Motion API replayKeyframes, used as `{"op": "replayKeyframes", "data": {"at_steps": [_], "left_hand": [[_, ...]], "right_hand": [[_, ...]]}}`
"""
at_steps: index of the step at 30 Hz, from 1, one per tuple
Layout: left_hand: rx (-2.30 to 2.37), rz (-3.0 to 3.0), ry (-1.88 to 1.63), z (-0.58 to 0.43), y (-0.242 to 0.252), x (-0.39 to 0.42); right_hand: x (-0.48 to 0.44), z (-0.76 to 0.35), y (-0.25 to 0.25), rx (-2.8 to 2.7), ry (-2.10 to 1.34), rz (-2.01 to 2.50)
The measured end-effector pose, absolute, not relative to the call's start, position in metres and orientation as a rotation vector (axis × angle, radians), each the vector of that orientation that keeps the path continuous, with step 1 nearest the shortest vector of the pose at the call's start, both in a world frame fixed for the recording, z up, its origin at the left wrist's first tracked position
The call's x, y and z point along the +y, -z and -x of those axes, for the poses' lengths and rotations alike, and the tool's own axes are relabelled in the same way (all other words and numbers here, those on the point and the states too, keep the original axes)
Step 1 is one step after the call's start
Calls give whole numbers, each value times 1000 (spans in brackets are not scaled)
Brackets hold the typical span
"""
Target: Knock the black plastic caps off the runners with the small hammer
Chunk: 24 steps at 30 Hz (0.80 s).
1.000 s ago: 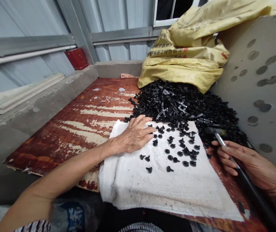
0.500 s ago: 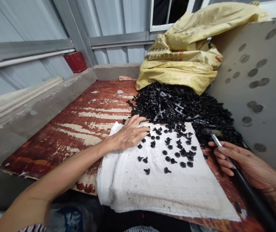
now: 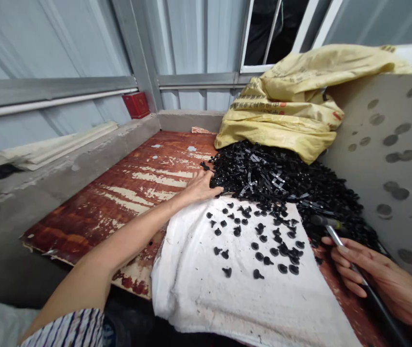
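Observation:
My left hand (image 3: pixel 203 187) reaches to the left edge of a heap of small black parts (image 3: pixel 263 166), palm down. Its thumb is apart from the fingers, and some fingertips are partly hidden against the heap. Below it lies a white cloth (image 3: pixel 206 289) with many loose black round-headed plugs (image 3: pixel 259 256) scattered over its upper half. On the right, my right hand (image 3: pixel 366 265) is closed around a hammer (image 3: pixel 334 235) with a metal shaft and a black grip. The hammer's head rests by the heap's lower right side.
A yellow woven sack (image 3: pixel 278 118) lies over the back of the heap. The worn red-brown board (image 3: pixel 119 193) carries the cloth and heap. Low concrete ledges (image 3: pixel 93 159) border it, with a spotted upright panel (image 3: pixel 379 159) at right. A red box (image 3: pixel 135 105) sits in the corner.
My left hand has moved off the cloth to the heap's left edge. My right hand keeps hold of the hammer. The view has tilted up and turned left.

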<state>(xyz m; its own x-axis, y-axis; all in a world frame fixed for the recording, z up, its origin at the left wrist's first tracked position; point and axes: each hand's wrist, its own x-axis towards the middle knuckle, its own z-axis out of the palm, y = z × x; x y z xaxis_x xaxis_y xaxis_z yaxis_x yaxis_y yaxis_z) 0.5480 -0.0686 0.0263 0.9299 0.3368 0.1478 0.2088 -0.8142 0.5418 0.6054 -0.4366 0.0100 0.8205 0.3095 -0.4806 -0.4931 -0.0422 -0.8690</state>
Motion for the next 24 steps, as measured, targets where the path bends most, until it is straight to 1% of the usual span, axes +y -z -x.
{"op": "replayKeyframes", "data": {"at_steps": [8, 14, 24], "left_hand": [[588, -2158, -209, -588, -32, -43], [628, -1897, -334, -587, -48, -34], [598, -1433, -363, -582, -63, -40]], "right_hand": [[-433, -611, -10, 228, -627, 1520], [-435, -611, -11, 42, -606, 1578], [-437, -603, -22, 136, -586, 1418]]}}
